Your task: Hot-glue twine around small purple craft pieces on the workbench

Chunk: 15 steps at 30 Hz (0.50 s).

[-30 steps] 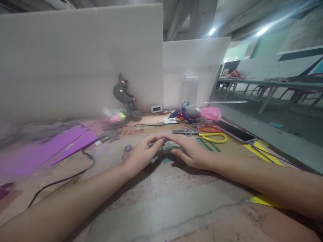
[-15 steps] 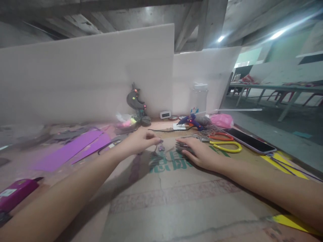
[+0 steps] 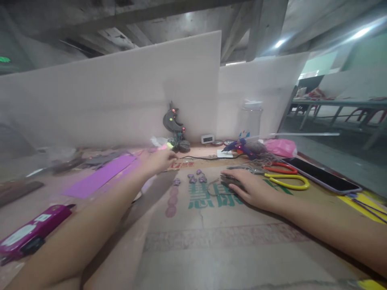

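Note:
My left hand (image 3: 159,160) is stretched far forward over the cardboard mat (image 3: 193,225), close to a small heap of bright scraps (image 3: 161,142) and a black cable (image 3: 198,157); its fingers are blurred. My right hand (image 3: 249,187) lies palm down on the mat, fingers curled over a small dark grey piece (image 3: 227,181). Between the hands, several small purple shapes (image 3: 195,178) lie loose on the mat. Yellow-handled scissors (image 3: 286,182) lie just right of my right hand.
A grey crescent-moon ornament (image 3: 173,121) leans on the white board (image 3: 121,92) behind. A blue glue gun (image 3: 238,147), orange-handled scissors (image 3: 279,167), a pink bag (image 3: 279,147) and a phone (image 3: 322,175) sit at right. Purple sheets (image 3: 101,179) and a magenta tool (image 3: 32,231) lie left.
My left hand left the piece it held together with the right and reached forward and left. The small purple shapes now lie uncovered. My right hand stayed on the dark piece.

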Each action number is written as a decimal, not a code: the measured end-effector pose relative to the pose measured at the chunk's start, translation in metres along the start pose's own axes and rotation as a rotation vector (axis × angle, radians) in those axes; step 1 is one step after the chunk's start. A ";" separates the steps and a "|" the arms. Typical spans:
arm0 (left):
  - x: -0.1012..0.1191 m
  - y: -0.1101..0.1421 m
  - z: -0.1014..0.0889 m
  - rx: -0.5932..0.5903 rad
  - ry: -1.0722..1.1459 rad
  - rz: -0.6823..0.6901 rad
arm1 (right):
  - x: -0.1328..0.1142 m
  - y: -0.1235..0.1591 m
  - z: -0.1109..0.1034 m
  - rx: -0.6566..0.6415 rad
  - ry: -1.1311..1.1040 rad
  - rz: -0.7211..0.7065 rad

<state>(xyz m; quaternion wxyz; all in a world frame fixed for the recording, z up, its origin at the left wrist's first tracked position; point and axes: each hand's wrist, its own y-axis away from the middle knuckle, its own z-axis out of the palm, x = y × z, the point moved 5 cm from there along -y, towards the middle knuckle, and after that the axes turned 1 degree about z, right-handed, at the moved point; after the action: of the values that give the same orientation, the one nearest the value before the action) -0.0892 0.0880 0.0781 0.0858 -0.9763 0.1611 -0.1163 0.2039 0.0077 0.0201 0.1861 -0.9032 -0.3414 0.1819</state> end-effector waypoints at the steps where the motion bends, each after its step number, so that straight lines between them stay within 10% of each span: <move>1: -0.007 -0.001 -0.003 -0.009 -0.020 -0.013 | 0.001 0.000 0.001 -0.001 -0.002 0.004; 15: -0.048 -0.005 0.006 -0.058 -0.113 -0.115 | 0.007 -0.001 0.005 -0.037 -0.009 0.046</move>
<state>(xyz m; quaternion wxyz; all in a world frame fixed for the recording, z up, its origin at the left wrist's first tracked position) -0.1301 0.1097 0.0634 0.0595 -0.9910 0.1029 -0.0612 0.2060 0.0141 0.0143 0.1634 -0.9132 -0.3249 0.1840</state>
